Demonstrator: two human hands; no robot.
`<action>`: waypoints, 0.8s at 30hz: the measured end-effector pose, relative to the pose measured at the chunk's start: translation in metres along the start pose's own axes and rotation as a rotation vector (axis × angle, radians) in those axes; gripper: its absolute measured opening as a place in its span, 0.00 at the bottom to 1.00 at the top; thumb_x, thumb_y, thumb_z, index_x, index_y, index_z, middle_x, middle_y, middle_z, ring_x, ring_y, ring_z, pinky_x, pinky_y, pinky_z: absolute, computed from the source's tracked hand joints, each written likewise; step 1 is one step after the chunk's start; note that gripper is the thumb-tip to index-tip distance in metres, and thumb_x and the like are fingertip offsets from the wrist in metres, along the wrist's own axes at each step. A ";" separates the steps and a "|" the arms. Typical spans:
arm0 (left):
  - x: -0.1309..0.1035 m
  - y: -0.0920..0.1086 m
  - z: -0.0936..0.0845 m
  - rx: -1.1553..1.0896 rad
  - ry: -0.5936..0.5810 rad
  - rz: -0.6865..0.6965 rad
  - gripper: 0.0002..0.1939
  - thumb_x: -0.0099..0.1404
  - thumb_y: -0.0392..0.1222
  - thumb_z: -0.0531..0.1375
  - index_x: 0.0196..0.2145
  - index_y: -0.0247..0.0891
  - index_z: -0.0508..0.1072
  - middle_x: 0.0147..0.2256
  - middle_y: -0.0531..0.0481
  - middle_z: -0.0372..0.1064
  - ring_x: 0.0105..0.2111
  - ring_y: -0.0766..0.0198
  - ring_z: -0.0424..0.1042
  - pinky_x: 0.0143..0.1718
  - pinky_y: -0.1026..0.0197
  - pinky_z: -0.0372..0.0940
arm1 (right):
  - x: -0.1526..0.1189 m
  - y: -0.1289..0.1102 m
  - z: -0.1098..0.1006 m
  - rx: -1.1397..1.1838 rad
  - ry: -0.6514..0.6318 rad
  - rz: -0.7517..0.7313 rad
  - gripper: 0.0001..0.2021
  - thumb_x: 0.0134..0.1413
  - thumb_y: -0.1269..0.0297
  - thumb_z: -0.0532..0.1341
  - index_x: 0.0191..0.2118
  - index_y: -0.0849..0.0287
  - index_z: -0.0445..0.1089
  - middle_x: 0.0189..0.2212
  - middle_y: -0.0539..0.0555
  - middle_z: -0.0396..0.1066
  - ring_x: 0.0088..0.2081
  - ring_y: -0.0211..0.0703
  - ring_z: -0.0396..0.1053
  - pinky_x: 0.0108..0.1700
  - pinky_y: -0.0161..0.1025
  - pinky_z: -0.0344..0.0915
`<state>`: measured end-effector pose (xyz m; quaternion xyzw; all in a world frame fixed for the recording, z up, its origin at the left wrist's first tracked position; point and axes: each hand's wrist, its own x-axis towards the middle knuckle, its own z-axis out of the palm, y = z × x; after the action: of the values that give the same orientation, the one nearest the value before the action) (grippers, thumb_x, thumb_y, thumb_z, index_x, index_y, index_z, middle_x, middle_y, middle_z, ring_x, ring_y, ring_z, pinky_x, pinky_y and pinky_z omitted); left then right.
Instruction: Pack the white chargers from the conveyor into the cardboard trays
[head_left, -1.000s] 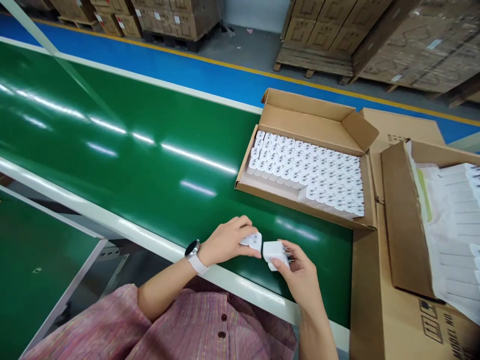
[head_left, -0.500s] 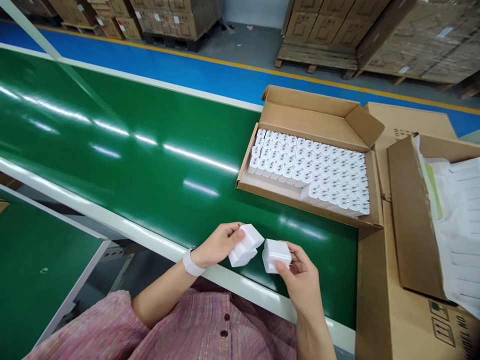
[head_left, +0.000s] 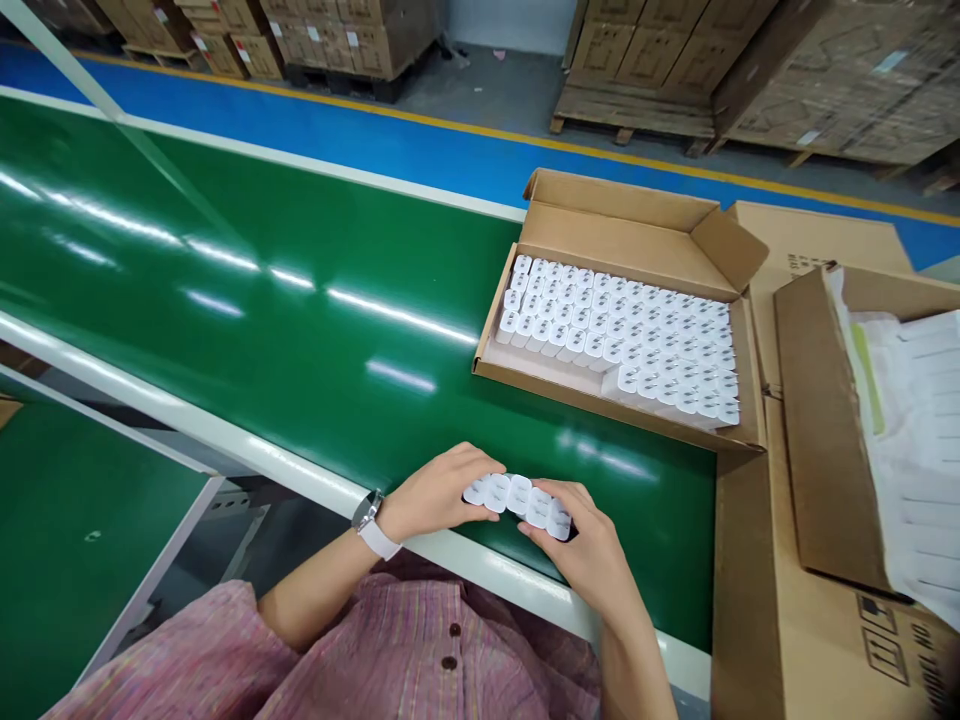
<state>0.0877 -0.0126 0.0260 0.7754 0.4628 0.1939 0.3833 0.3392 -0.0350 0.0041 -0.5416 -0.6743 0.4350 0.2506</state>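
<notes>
Between my two hands is a short row of several white plug adapters (head_left: 519,494), their pronged ends facing up. My left hand (head_left: 442,492) is closed around the left end of the row, fingers behind and thumb in front. At the right end, my right hand (head_left: 589,545) grips the row the same way. The adapters are held over the green work surface (head_left: 360,430) near its front edge. Ahead and to the right, an open cardboard box (head_left: 536,382) holds many similar white adapters (head_left: 652,330) standing in rows, with a gap along its front left.
Right of the open box stands another carton (head_left: 825,450) with white bags and packed white items inside, resting on a larger cardboard box (head_left: 832,650). Stacked cartons on pallets (head_left: 637,110) stand beyond the blue floor strip. A second green surface (head_left: 90,540) is at lower left.
The adapters were in two separate groups, one in each hand and lying sideways. Now they are joined in one row with prongs turned up, held by both hands.
</notes>
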 end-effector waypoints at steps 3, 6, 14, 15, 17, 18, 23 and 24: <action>-0.003 0.028 -0.005 0.083 0.058 0.049 0.36 0.64 0.47 0.72 0.64 0.42 0.63 0.49 0.43 0.76 0.51 0.49 0.74 0.49 0.51 0.73 | -0.005 0.004 -0.006 0.207 -0.021 0.088 0.21 0.56 0.48 0.70 0.52 0.51 0.74 0.52 0.59 0.76 0.49 0.55 0.75 0.47 0.49 0.75; -0.004 0.058 -0.013 0.244 0.050 0.103 0.38 0.67 0.48 0.69 0.67 0.40 0.57 0.47 0.43 0.76 0.49 0.50 0.75 0.46 0.53 0.73 | -0.009 0.006 -0.009 0.356 -0.031 0.106 0.23 0.52 0.49 0.73 0.50 0.52 0.74 0.52 0.60 0.76 0.49 0.55 0.75 0.46 0.46 0.76; 0.003 0.077 -0.017 0.415 0.011 0.126 0.36 0.65 0.49 0.71 0.62 0.34 0.60 0.43 0.43 0.76 0.43 0.51 0.75 0.41 0.54 0.72 | -0.011 0.006 -0.004 0.414 -0.033 0.126 0.25 0.49 0.48 0.75 0.49 0.54 0.74 0.48 0.60 0.77 0.44 0.53 0.76 0.42 0.45 0.76; 0.003 0.076 -0.017 0.421 0.007 0.125 0.36 0.65 0.48 0.71 0.61 0.34 0.61 0.43 0.43 0.76 0.42 0.51 0.75 0.41 0.55 0.72 | -0.011 0.007 -0.003 0.421 -0.029 0.125 0.24 0.49 0.48 0.75 0.48 0.54 0.74 0.48 0.60 0.77 0.44 0.53 0.76 0.43 0.45 0.76; 0.002 0.076 -0.018 0.413 0.008 0.121 0.34 0.66 0.49 0.71 0.61 0.34 0.61 0.43 0.43 0.76 0.43 0.51 0.75 0.41 0.55 0.71 | -0.011 0.008 -0.004 0.424 -0.029 0.122 0.24 0.49 0.48 0.75 0.48 0.54 0.74 0.48 0.60 0.77 0.44 0.53 0.76 0.43 0.45 0.76; 0.001 0.077 -0.019 0.404 0.013 0.117 0.33 0.67 0.49 0.70 0.61 0.34 0.61 0.43 0.43 0.76 0.43 0.52 0.75 0.41 0.55 0.72 | -0.011 0.008 -0.004 0.419 -0.032 0.119 0.24 0.49 0.48 0.75 0.49 0.54 0.74 0.49 0.60 0.77 0.45 0.53 0.76 0.43 0.45 0.76; 0.001 0.080 -0.023 0.451 -0.032 0.063 0.32 0.68 0.50 0.69 0.62 0.39 0.62 0.46 0.45 0.75 0.47 0.53 0.73 0.38 0.57 0.72 | -0.011 0.001 -0.009 0.298 -0.019 0.051 0.23 0.54 0.49 0.73 0.52 0.53 0.74 0.52 0.61 0.76 0.50 0.56 0.75 0.45 0.47 0.76; 0.003 0.078 -0.022 0.486 -0.056 0.045 0.32 0.67 0.52 0.69 0.61 0.41 0.63 0.47 0.46 0.74 0.47 0.53 0.73 0.35 0.59 0.71 | -0.010 -0.002 -0.009 0.242 -0.005 0.017 0.22 0.56 0.50 0.72 0.53 0.52 0.73 0.52 0.61 0.76 0.51 0.57 0.75 0.46 0.48 0.76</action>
<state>0.1194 -0.0225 0.1003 0.8601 0.4676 0.0638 0.1934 0.3480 -0.0419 0.0113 -0.5121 -0.6128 0.5166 0.3089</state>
